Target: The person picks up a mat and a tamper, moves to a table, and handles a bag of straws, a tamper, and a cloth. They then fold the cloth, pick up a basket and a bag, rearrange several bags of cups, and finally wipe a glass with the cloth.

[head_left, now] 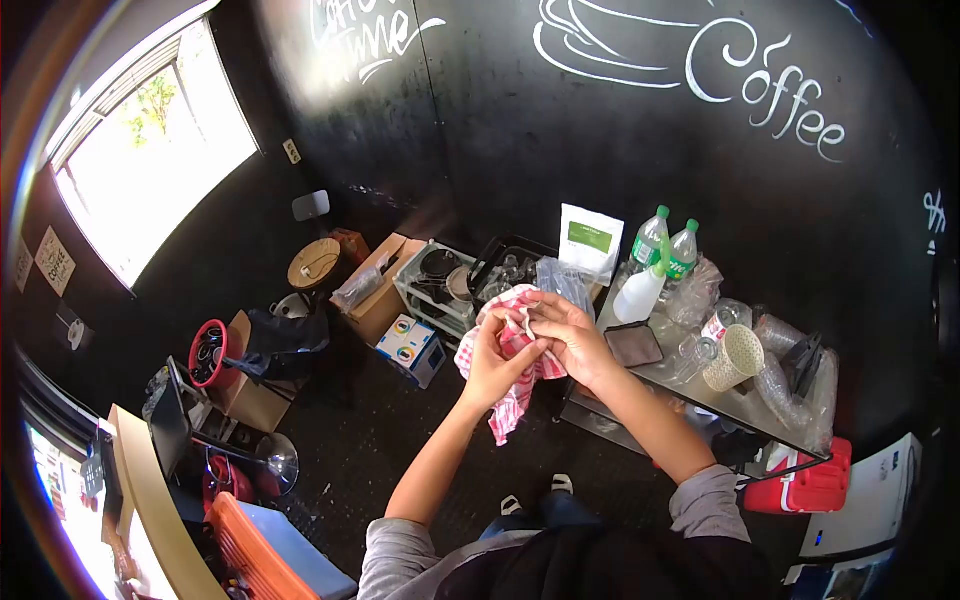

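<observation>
- Overhead and ahead, a smooth black wall (500,150) carries white, looping chalk-style lettering.
- The gray-topped table (662,378) stands to the right, its flat surface crowded with limp clear plastic and rigid containers.
- Beneath its far end is a boxy red cooler (826,476), hard and glossy.
- A red-and-white checkered cloth (512,405) is held up in front of the body, left of the table; soft and rumpled, it hangs in uneven folds, neither folded neatly nor spread flat, nor set down.
- The left hand (490,368) grips the cloth with bent fingers and thumb; the right hand (572,342) pinches its bunched upper part, fingertips close to the left's.
- Near the right hand, a flat white pouch (590,245) with a green label stands upright, behind a rounded white spray bottle (638,297).
- Smaller still, a tapering patterned cup (735,358) leans among the plastic; a dark, flat square pad (634,345) lies closer to the hands.
</observation>
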Demonstrator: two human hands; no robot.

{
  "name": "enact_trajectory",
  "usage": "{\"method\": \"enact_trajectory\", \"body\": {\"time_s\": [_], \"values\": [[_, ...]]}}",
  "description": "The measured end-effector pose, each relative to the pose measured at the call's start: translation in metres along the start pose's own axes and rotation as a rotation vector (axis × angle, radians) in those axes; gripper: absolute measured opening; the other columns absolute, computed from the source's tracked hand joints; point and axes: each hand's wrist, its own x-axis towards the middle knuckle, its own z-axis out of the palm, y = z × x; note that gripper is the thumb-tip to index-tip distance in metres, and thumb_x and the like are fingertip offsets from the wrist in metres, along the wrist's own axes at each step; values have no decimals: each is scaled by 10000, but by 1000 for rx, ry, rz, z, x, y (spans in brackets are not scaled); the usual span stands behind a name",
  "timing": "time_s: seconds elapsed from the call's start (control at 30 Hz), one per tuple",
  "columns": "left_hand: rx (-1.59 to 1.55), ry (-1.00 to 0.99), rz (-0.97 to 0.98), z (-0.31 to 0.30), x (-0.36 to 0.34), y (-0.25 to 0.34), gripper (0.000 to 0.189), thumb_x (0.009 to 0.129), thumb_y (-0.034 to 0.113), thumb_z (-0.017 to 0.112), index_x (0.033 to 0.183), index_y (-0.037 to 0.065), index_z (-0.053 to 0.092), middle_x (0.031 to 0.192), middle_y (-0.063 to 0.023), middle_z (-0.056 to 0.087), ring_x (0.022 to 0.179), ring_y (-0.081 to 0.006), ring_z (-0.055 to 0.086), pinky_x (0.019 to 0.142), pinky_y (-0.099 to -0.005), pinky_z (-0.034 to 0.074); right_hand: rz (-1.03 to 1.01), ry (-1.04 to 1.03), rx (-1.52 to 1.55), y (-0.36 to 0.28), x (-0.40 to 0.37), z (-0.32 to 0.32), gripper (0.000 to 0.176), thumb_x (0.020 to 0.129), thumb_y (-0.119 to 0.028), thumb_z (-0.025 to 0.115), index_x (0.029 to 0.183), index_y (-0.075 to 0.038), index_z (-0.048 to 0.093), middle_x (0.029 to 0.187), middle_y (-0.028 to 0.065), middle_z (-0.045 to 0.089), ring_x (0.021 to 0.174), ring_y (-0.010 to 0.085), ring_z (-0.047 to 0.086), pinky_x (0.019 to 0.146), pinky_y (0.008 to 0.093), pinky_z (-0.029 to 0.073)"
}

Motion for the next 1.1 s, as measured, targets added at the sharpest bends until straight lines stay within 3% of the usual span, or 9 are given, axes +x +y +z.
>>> {"method": "enact_trajectory", "body": {"time_s": [0.1,0.23,0.33,0.47,0.57,0.67,0.7,0.77,1.1], "values": [[-64,-26,-129,-10,8,-2,231,813,-18,563,1000,44,444,898,-26,502,830,-93,527,752,-234,436,-52,-69,-47,-12,2,1,485,776,99,525,1232,-37,433,1118,101,545,1006,171,564,847,270,478],[-394,-36,-274,-21,29,5,175,832,-13,505,990,32,444,889,-49,556,780,-123,565,703,-242,470,-673,-174,-1262,-49,-16,7,431,732,58,584,1143,-65,557,1170,104,510,1090,230,513,910,324,429],[-447,-92,-349,-13,36,6,204,860,-1,480,1061,31,474,904,-30,562,803,-94,568,685,-242,490,-671,-397,-1266,-44,-23,11,374,730,40,600,1077,-98,621,1169,81,500,1085,264,506,905,328,428],[-530,-226,-433,14,38,13,229,888,44,496,1115,15,482,974,-43,581,856,-93,580,720,-214,478,-646,-299,-1299,-49,-34,-4,225,732,12,627,947,-55,621,1109,78,508,948,253,551,821,342,453],[-546,-171,-406,30,40,3,236,885,38,523,1117,3,501,991,-60,601,862,-92,585,754,-216,476,-895,-187,-1311,-61,-43,-17,131,728,-7,646,843,-38,592,1003,62,547,862,231,558,751,324,456],[-393,-70,-297,40,49,-12,161,884,55,545,1033,-5,547,933,-49,628,828,-72,586,730,-202,478,-858,-47,-1324,-83,-53,-27,91,736,-12,649,793,-49,590,759,53,593,814,187,584,745,294,462],[-398,-77,-300,44,51,-14,161,884,55,545,1033,-5,547,933,-49,628,828,-72,586,730,-202,478,-643,30,-1178,-85,-57,-33,45,782,-33,628,802,-28,588,756,26,593,722,107,561,680,252,446],[-294,-151,-260,52,54,-17,133,882,37,541,1007,-6,550,915,-48,630,801,-62,583,707,-188,474,-407,113,-1002,-94,-64,-34,61,815,-55,612,815,0,584,734,-16,574,659,27,492,594,207,405],[-196,-365,-131,116,61,-8,174,862,-34,500,1034,-17,482,952,-61,604,798,-63,558,676,-185,450,-523,271,-1094,-115,-66,-72,292,799,-132,628,592,15,484,483,4,425,481,42,349,435,256,278]]}}
